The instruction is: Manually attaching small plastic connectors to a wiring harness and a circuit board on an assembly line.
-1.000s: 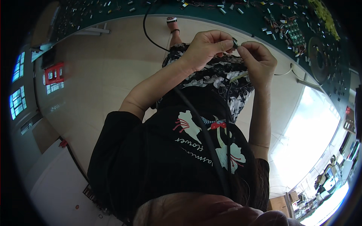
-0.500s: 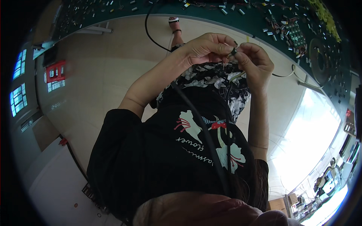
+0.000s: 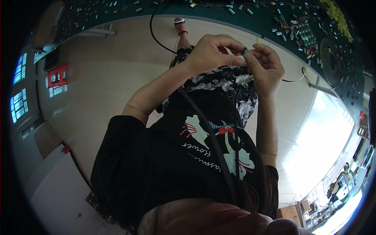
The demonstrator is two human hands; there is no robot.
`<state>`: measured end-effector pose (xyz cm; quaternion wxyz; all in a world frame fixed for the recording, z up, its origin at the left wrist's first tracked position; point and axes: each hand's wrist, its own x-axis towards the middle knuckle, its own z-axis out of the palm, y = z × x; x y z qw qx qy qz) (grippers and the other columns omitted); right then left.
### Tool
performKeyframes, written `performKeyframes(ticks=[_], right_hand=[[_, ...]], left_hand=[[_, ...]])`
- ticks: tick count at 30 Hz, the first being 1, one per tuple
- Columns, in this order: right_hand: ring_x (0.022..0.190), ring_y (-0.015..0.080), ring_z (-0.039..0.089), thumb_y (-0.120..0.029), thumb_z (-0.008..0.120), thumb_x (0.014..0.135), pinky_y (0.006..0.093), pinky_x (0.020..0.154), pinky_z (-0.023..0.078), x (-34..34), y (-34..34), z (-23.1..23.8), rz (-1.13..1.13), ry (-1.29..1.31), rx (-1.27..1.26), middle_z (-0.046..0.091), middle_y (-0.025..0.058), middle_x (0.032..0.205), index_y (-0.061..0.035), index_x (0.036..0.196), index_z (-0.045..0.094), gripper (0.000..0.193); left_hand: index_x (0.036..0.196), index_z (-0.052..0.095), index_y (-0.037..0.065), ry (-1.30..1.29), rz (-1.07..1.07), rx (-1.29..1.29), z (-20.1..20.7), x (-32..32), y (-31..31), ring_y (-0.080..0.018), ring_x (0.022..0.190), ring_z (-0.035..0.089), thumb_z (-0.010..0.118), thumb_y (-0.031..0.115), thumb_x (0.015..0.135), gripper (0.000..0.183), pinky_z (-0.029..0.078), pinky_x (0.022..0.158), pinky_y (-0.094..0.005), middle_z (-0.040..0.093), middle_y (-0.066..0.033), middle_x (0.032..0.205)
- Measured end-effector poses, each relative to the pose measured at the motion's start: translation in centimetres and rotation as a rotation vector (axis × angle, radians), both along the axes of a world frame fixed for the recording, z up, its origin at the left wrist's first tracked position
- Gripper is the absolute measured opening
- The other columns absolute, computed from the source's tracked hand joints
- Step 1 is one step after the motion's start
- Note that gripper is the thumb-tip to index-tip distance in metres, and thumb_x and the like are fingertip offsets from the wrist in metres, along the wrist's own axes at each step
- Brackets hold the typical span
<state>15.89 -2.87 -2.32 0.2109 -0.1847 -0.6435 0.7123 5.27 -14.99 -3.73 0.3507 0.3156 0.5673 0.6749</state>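
"What is at the fingertips?"

"A small dark part point(image 3: 245, 51), caught where the left forefinger meets the right thumb, above the lap and short of the table. The left hand point(image 3: 214, 53) shows thumb and forefinger slightly parted; the right hand point(image 3: 268, 69) has its thumb at the part and the other fingers loosely curled. Which hand bears it, and how tightly, cannot be told."

"And the arms?"

"The left forearm slants in from the near left; the right rises almost straight, elbow bent. A pale thin strip point(image 3: 293, 81) shows on both sides of the right wrist and loops toward the table at right."

"Anything in the way?"

"Black straps point(image 3: 209, 131) hang in front of the dark printed shirt point(image 3: 156, 168), and the fingers hide much of the part."

"Beyond that?"

"On the far side, a green table point(image 3: 260, 24) carries scattered silvery cylinders point(image 3: 250, 11), with a cluster of green boards point(image 3: 307, 34), a yellow bundle point(image 3: 340, 20) and a ring-shaped reel point(image 3: 325, 64) at far right."

"Containers?"

"A cardboard box point(image 3: 288, 212) sits at the near right, its contents impossible to make out. A red plastic stool point(image 3: 57, 76) stands at left."
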Motion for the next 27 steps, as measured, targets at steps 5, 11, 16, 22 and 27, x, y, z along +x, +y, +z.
performKeyframes(ticks=[5, 11, 16, 22, 27], right_hand=[[0.062, 0.0072, 0.053, 0.001, 0.061, 0.073, 0.0171, 0.053, 0.044, 0.1, 0.2, 0.6, 0.041, -0.023, -0.034, 0.059, 0.0095, 0.08, 0.0049, 0.102, 0.049, 0.031], [0.061, 0.0073, 0.054, 0.003, 0.058, 0.074, 0.0168, 0.053, 0.044, 0.1, 0.4, 1.0, 0.072, -0.045, -0.039, 0.059, 0.0103, 0.079, 0.0054, 0.103, 0.048, 0.031], [0.062, 0.0077, 0.056, 0.001, 0.059, 0.073, 0.0176, 0.052, 0.045, -0.1, 0.1, 0.9, 0.042, -0.076, 0.041, 0.06, 0.0089, 0.078, 0.005, 0.102, 0.049, 0.031], [0.06, 0.0082, 0.06, -0.001, 0.061, 0.069, 0.0185, 0.052, 0.047, 0.2, -0.6, 0.6, -0.041, -0.105, 0.381, 0.062, 0.0085, 0.076, 0.0012, 0.098, 0.052, 0.03], [0.051, 0.0084, 0.055, 0.0, 0.062, 0.068, 0.02, 0.046, 0.044, -0.2, -0.9, 0.8, -0.086, -0.082, 0.541, 0.061, 0.0084, 0.074, 0.0008, 0.098, 0.052, 0.031]], left_hand=[[0.09, 0.06, -0.003, -0.111, -0.001, -0.002, 0.0, 0.2, 0.0, -0.0077, 0.072, 0.057, 0.064, 0.002, 0.071, 0.02, 0.047, 0.063, -0.017, 0.06, -0.0037, 0.078], [0.091, 0.06, -0.004, -0.148, 0.065, 0.007, -0.7, 0.4, 0.1, -0.0096, 0.071, 0.058, 0.066, 0.004, 0.071, 0.022, 0.048, 0.061, -0.018, 0.062, -0.0077, 0.079], [0.091, 0.06, -0.005, -0.149, 0.058, -0.004, -0.8, 0.4, 0.0, -0.0095, 0.07, 0.058, 0.065, 0.004, 0.072, 0.022, 0.048, 0.062, -0.0178, 0.061, -0.008, 0.078], [0.091, 0.059, -0.005, -0.158, 0.091, -0.003, -0.8, 0.8, 0.0, -0.0094, 0.066, 0.057, 0.063, 0.003, 0.074, 0.019, 0.047, 0.06, -0.0181, 0.061, -0.0073, 0.073], [0.092, 0.059, -0.005, -0.157, 0.125, 0.013, -1.3, 0.8, 0.3, -0.0087, 0.065, 0.056, 0.062, 0.003, 0.074, 0.02, 0.047, 0.059, -0.0185, 0.06, -0.0068, 0.072]])
